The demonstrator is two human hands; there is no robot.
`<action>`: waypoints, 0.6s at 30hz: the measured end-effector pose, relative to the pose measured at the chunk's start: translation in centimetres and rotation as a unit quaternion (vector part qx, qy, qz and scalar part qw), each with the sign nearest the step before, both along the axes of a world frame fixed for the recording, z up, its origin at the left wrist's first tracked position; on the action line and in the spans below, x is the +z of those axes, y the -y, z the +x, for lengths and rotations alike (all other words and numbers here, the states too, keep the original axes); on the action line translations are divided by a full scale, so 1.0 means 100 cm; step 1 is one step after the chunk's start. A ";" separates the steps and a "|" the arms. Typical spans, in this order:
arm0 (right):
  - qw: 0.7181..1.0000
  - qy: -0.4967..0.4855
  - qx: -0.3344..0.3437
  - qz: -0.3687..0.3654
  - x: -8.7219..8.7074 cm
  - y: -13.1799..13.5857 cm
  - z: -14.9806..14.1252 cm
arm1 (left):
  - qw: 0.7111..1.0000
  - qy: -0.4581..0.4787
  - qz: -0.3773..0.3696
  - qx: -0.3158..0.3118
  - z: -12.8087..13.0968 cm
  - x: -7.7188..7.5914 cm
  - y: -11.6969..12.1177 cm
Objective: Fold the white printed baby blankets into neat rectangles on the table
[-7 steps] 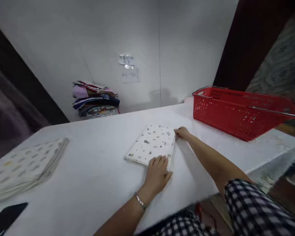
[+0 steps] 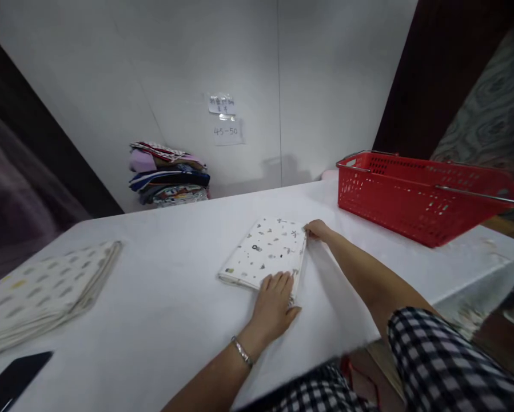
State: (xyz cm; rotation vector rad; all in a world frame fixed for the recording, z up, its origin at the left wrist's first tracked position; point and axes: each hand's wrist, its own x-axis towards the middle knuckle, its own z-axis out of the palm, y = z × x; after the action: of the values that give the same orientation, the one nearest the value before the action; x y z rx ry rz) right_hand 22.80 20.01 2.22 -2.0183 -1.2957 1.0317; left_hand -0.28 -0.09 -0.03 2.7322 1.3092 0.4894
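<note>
A folded white cloth [image 2: 263,252] with small printed figures lies in the middle of the white table [image 2: 166,309]. My left hand [image 2: 274,306] rests on its near right corner, fingers together and curled over the edge. My right hand [image 2: 317,230] pinches the cloth's far right corner. A silver bracelet circles my left wrist, and a checked sleeve covers my right upper arm.
A red plastic basket [image 2: 415,197] with a metal handle stands at the right rear of the table. A stack of folded patterned cloths [image 2: 42,292] lies at the left edge, a dark phone [image 2: 12,380] in front of it. Colourful folded fabrics [image 2: 168,174] pile up against the wall.
</note>
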 end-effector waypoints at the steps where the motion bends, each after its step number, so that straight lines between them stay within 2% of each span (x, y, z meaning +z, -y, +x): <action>1: 1.000 0.005 0.003 -0.014 0.002 -0.002 0.000 | 1.000 0.001 0.004 -0.004 -0.001 0.001 0.001; 6: 0.999 0.025 0.018 -0.044 0.010 -0.006 0.003 | 0.999 -0.011 0.031 -0.010 -0.010 0.008 0.005; 12: 0.998 0.027 0.031 -0.045 0.016 -0.010 0.002 | 0.997 -0.050 0.053 0.010 -0.019 0.006 -0.004; 18: 0.998 -0.002 0.046 -0.047 0.021 -0.012 -0.002 | 0.993 -0.079 0.080 -0.021 -0.018 0.005 -0.010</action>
State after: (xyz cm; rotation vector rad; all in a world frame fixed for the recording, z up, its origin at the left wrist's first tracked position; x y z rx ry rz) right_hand 22.61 21.22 4.34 -2.0410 -1.3731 1.1567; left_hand -2.08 0.93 0.50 2.9783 1.2955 0.3972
